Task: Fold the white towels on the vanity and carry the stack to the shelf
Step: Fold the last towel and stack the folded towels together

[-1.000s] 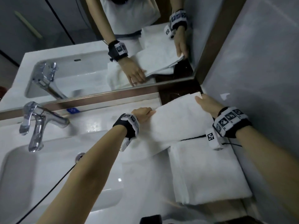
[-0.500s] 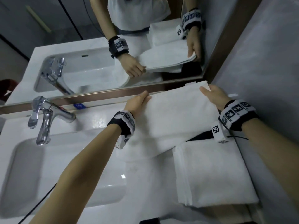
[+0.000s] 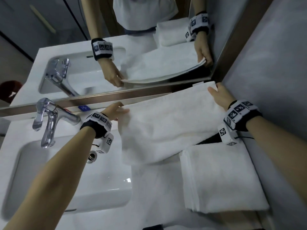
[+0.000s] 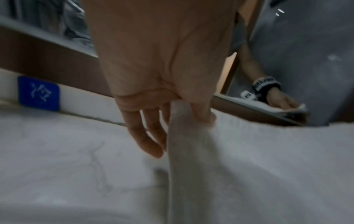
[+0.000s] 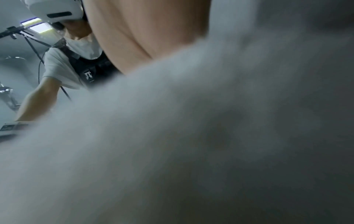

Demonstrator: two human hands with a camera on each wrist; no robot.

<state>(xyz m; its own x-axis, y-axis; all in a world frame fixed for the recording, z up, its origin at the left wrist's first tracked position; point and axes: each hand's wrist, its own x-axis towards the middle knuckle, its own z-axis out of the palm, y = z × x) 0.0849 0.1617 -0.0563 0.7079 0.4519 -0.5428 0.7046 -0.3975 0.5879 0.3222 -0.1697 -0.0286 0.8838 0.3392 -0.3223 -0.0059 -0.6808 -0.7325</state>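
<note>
The soft white towel (image 3: 167,123) now hangs higher over the white marble table (image 3: 149,188), stretched wide near the mirror. The left hand (image 3: 114,111) and right hand (image 3: 219,96) each pinch a top corner. Folding comes next, I think.

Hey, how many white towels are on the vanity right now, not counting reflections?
2 separate ones: one towel held up by both hands near the mirror, and a folded towel lying at the vanity's right end. The folded one shows several layers, so it might be a stack.
</note>
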